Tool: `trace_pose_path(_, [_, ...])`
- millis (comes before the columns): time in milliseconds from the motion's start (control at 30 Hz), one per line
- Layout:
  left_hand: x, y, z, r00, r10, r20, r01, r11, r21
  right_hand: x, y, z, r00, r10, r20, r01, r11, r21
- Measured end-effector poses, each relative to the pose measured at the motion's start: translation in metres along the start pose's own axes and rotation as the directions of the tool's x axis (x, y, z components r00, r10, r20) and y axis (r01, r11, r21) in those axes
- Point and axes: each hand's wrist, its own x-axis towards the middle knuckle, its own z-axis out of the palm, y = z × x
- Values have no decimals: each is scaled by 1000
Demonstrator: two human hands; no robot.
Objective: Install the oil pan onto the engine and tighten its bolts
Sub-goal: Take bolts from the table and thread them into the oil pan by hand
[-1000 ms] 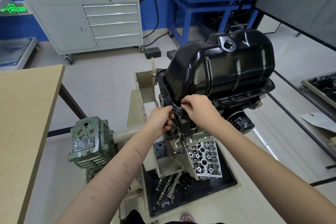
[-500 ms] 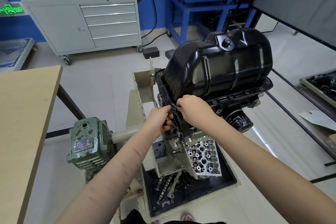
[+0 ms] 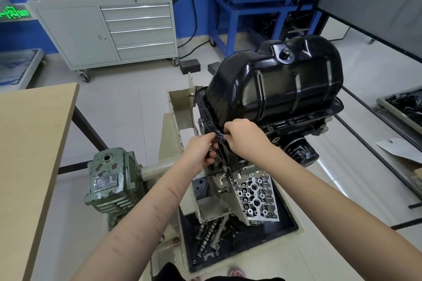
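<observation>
With the black oil pan (image 3: 276,89) already seated on the engine (image 3: 239,166), its flange corner at 7 o'clock is pinched by the right hand (image 3: 245,138), while small bolts appear to be gripped ready in the curled left hand (image 3: 202,149).

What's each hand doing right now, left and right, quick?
Left hand: fingers curled, holding small bolts beside the oil pan flange corner.
Right hand: fingers curled, pinching something at that flange corner; what exactly cannot be told.
</observation>
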Motion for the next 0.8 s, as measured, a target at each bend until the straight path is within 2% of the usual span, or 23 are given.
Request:
trace_pose_path(267, [-5,1,2,1000,-10,-25,9,1000,-9,-2,3,7,999,-40,-27,39,999,-37])
trace_pose_path(300, [-7,2,1,999,-3,-46,3,1000,-9,-2,4,8,996,-34,-76,35,999,10])
trace_pose_path(333, [-9,2,-1,997,16,-81,-17,1000,-23,-2,4,7,989,4,-145,16,990,137])
trace_pose_path(367, [-11,3,-3,992,48,-121,-55,997,-54,-3,5,4,977,84,-197,-9,936,353])
trace_pose_path(400, [-15,6,-6,985,90,-149,-105,990,-97,-5,3,-2,964,179,-196,-20,787,617])
trace_pose_path(433, [-19,10,-8,978,137,-154,-159,977,-141,-6,1,-8,961,234,-146,-7,552,834])
trace_pose_path(467, [-24,15,-9,972,191,-137,-214,961,-174,-8,-1,-13,967,236,-94,15,318,948])
trace_pose_path(500, [-29,20,-8,962,253,-106,-269,944,-191,-9,-3,-18,975,212,-72,37,165,986])
trace_pose_path(533, [-34,24,-7,945,318,-75,-327,924,-198,-9,-5,-21,980,186,-68,54,78,996])
trace_pose_path(600, [-44,30,-1,898,438,-42,-437,877,-201,-10,-11,-25,985,157,-77,74,24,997])
trace_pose_path(700, [-52,35,6,827,561,-35,-558,812,-170,-13,-15,-26,981,169,-93,81,74,994])
trace_pose_path(800, [-57,36,10,794,607,-31,-606,786,-122,-18,-19,-28,979,172,-106,94,74,993])
